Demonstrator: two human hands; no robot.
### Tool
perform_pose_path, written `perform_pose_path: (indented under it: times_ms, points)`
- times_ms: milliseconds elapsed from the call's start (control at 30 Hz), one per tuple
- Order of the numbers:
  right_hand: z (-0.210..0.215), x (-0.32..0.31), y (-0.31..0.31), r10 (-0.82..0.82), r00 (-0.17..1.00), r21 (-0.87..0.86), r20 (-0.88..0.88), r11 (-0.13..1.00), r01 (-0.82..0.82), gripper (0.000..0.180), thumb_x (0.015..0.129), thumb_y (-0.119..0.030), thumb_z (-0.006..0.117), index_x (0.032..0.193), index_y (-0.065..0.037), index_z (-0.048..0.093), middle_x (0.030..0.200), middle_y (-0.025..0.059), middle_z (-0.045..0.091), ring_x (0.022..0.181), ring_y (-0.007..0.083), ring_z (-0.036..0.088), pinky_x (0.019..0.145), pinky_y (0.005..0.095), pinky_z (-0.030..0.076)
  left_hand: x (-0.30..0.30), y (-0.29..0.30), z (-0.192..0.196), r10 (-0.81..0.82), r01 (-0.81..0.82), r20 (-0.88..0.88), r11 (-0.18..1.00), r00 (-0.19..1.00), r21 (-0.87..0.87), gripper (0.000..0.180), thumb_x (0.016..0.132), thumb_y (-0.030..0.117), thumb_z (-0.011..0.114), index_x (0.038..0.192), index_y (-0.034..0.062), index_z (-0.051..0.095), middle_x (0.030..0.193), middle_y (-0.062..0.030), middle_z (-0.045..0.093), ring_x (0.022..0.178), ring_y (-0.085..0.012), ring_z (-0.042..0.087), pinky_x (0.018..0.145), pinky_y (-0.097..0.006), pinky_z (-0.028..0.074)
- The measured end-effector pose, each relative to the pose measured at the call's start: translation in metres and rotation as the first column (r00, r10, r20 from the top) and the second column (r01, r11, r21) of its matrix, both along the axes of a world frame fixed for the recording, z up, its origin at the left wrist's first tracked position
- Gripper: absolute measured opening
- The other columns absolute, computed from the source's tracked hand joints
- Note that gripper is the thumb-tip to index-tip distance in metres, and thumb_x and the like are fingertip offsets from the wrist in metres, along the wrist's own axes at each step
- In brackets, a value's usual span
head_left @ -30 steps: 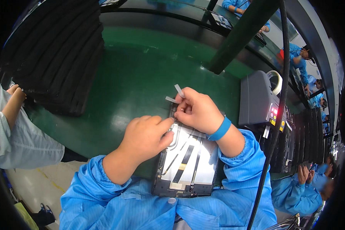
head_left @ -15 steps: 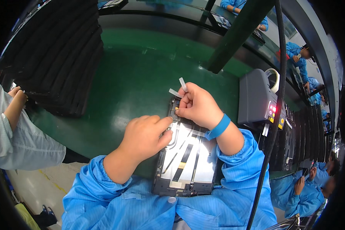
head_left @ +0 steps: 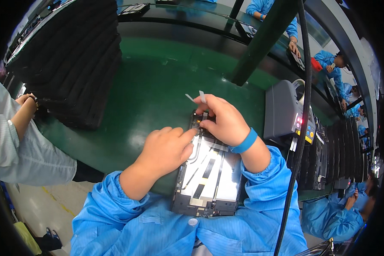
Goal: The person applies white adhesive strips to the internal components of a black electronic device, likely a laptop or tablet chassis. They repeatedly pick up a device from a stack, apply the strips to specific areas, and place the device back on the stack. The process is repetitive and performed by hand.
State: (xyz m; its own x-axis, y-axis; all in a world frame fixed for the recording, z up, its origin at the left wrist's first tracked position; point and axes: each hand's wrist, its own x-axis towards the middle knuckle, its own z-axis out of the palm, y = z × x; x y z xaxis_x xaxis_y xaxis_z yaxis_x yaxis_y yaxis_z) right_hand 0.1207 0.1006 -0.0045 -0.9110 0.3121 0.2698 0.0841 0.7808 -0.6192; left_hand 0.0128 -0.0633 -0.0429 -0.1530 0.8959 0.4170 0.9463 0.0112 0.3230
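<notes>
An opened flat device panel (head_left: pixel 209 179), black-framed with silver inner plates and thin cables, lies on the green table (head_left: pixel 158 94) in front of me. My left hand (head_left: pixel 164 149) rests on its upper left edge, index finger stretched toward the top. My right hand (head_left: pixel 224 119) sits over the panel's top end, fingertips pressing a small part there, and pinches small pale strips (head_left: pixel 196 98) that stick up from the fingers. A blue band circles my right wrist.
A tall stack of black trays (head_left: pixel 68 64) stands at the left. A grey box machine with lit buttons (head_left: pixel 286 113) is at the right, behind a hanging black cable (head_left: pixel 301 128). Another person's arm (head_left: pixel 17 128) is at the far left; more workers sit at the far right.
My right hand has moved slightly down toward the panel's top edge with the strips. My left index finger has stretched toward the same spot.
</notes>
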Motion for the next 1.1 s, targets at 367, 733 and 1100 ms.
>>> perform_pose_path:
  times_ms: [367,733,1100]
  points:
    - [-0.002,-0.002,-0.002,0.236,0.970,0.306,0.052,0.921,-0.240,0.029,0.071,0.000,0.067,0.099,-0.004,0.064,0.083,0.0107,0.063,0.085,0.0276,0.059,0.072,0.0363,0.051,-0.002,0.000,-0.003,-0.026,0.026,-0.026,1.000,0.999,-0.006,0.031,0.077,0.020,0.060,0.108,0.0127,0.062,0.069,-0.0053,0.061,0.063,-0.0255,0.061,0.056,-0.039,0.047]
    - [-0.003,-0.002,-0.013,0.246,0.969,0.600,-0.023,0.779,-0.183,0.030,0.075,-0.002,0.063,0.104,-0.001,0.054,0.088,0.0119,0.060,0.087,0.0293,0.057,0.080,0.0367,0.046,-0.002,-0.002,-0.004,0.005,-0.003,-0.094,1.000,0.996,0.024,0.028,0.076,0.020,0.061,0.103,0.0140,0.064,0.062,-0.0039,0.058,0.057,-0.0244,0.059,0.052,-0.039,0.045]
    - [-0.007,0.005,-0.025,-0.382,0.890,-0.025,0.250,0.916,0.400,0.036,0.073,-0.007,0.070,0.100,0.001,0.048,0.068,0.0104,0.064,0.062,0.0244,0.064,0.058,0.0342,0.049,-0.002,-0.004,-0.004,-0.005,0.005,-0.069,1.000,0.998,0.005,0.033,0.077,0.022,0.062,0.109,0.0134,0.063,0.064,-0.0053,0.058,0.060,-0.0257,0.059,0.055,-0.039,0.047]
